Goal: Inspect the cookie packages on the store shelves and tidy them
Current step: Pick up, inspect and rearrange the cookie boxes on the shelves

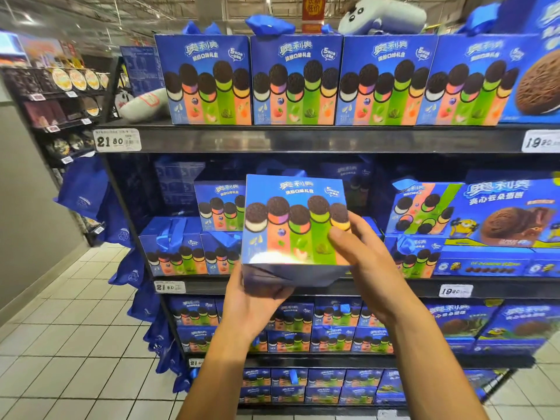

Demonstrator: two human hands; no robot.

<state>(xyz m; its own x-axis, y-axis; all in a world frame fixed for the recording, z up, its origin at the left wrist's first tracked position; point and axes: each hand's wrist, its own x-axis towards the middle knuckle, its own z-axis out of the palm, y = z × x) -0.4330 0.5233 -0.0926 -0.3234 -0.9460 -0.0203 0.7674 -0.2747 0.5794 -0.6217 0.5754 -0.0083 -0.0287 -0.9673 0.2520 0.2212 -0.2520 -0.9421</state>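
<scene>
Two hands are holding one cookie box (292,222) in front of the middle shelf (303,286), the left hand (254,301) cupping its underside and the right hand (363,256) gripping its right side, so keeping it level and squaring it to the shelf's front edge seems wise.

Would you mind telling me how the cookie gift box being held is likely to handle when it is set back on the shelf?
The gift box looks stiff: its edges stay square under the left hand and right hand. Its front shows glare, so it may be slippery. Its flat base should stand steadily, like the top-shelf boxes.
</scene>
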